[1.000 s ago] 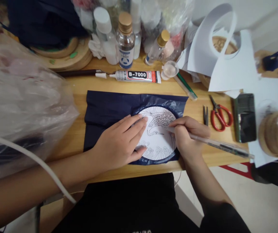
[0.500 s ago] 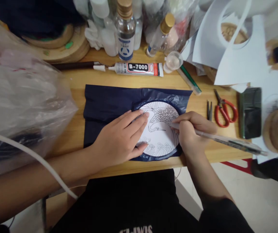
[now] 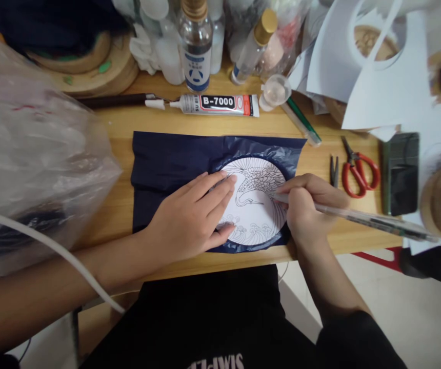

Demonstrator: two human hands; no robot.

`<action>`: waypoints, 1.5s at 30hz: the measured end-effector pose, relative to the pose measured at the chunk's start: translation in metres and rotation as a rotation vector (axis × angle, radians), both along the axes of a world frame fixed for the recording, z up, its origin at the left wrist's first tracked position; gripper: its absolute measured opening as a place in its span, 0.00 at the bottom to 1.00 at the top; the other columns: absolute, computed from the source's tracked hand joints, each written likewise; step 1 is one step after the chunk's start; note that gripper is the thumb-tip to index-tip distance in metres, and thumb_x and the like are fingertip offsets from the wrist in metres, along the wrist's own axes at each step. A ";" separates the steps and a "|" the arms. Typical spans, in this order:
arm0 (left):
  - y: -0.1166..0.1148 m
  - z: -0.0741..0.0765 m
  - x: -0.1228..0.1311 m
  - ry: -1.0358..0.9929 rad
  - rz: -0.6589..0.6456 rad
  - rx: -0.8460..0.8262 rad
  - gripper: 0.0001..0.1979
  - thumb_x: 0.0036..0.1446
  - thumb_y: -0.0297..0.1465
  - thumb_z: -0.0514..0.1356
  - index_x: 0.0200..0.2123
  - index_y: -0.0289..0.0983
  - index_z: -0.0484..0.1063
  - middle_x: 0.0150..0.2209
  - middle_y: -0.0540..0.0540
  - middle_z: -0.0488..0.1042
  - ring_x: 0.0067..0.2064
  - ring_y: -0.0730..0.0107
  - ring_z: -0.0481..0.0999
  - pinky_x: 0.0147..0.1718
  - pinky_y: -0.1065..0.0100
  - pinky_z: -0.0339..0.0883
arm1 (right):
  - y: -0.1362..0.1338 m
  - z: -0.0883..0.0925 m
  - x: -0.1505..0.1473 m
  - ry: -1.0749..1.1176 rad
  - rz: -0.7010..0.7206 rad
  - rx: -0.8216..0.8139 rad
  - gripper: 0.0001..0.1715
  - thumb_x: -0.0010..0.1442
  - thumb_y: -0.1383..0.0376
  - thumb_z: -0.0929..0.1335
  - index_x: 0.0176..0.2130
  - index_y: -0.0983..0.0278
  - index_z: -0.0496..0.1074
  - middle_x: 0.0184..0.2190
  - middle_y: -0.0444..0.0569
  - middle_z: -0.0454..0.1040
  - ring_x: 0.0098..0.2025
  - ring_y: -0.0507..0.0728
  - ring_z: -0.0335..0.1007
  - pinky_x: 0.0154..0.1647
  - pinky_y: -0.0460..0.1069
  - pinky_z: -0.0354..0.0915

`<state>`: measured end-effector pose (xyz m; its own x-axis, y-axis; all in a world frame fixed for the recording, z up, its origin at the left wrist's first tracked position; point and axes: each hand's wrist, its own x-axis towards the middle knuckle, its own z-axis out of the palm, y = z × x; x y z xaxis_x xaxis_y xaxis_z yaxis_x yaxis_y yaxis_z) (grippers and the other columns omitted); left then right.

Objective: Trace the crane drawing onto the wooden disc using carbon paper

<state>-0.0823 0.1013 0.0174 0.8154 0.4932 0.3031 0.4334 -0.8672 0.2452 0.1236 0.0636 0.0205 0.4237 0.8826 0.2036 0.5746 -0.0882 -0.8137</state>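
Drawing: we see a round disc of white paper (image 3: pixel 257 220), printed with fine black lines of a long-necked bird, overlapping scale-like feathers and curling waves; it lies on the dark blue sheet, partly under the fingers.
Dark blue sheet (image 3: pixel 170 159): thin and rectangular, smooth with soft creases at the left, crinkled and shiny around the disc.
Left hand (image 3: pixel 189 218): flat and unclenched, grasping nothing, its fingertips resting on the disc's left edge.
Right hand (image 3: pixel 308 205): closed around the slim, clear-barrelled pen (image 3: pixel 374 220), whose tip is at the feathers; we cannot tell whether it touches the paper.
Tabletop (image 3: pixel 289 125): pale yellowish wood with straight grain.
Behind the sheet: a flattened glue tube (image 3: pixel 220 104) and, beyond it, a glass bottle (image 3: pixel 196 56).
Right side: red-handled scissors (image 3: pixel 361 171), their handles looped.
Left side: a crumpled, translucent plastic bag (image 3: pixel 43 133).
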 end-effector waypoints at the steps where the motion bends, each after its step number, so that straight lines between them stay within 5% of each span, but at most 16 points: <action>1: 0.000 0.000 0.000 -0.001 -0.002 0.003 0.22 0.61 0.34 0.57 0.53 0.22 0.69 0.55 0.35 0.72 0.56 0.53 0.72 0.55 0.57 0.70 | -0.001 0.000 0.001 -0.004 -0.001 0.001 0.13 0.45 0.72 0.62 0.18 0.63 0.72 0.16 0.41 0.71 0.18 0.48 0.64 0.17 0.45 0.57; 45: 0.001 0.001 0.000 0.015 -0.015 0.025 0.22 0.61 0.34 0.58 0.51 0.22 0.70 0.55 0.34 0.72 0.56 0.52 0.72 0.54 0.55 0.70 | -0.009 -0.006 0.006 0.014 -0.012 0.061 0.13 0.45 0.74 0.61 0.18 0.64 0.71 0.15 0.41 0.68 0.18 0.49 0.63 0.16 0.46 0.55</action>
